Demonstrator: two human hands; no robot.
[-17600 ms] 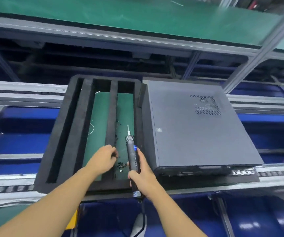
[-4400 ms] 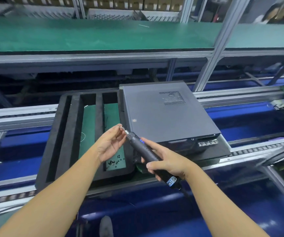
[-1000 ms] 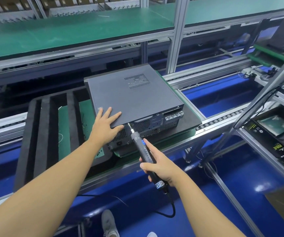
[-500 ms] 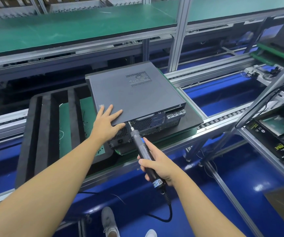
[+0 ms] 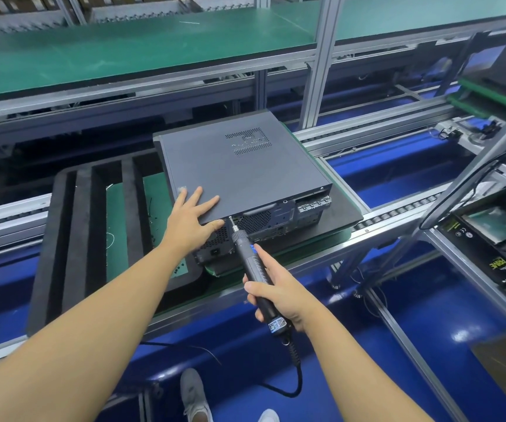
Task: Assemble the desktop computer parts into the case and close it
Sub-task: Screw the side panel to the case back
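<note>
Grey case (image 5: 239, 178) under left fingers (image 5: 196, 197), screwdriver (image 5: 248, 255) gripped

A factory assembly line. Roller conveyor rails (image 5: 398, 213) run across between aluminium posts (image 5: 321, 56), with green-matted tables (image 5: 124, 53) behind and a glossy blue floor (image 5: 443, 315) below. On the line a case (image 5: 239, 172) lies beside a black foam tray (image 5: 78, 239), a corded screwdriver (image 5: 254, 269) at its rear edge.

Single head-worn wide-angle view, looking forward and down, close over hands
</note>
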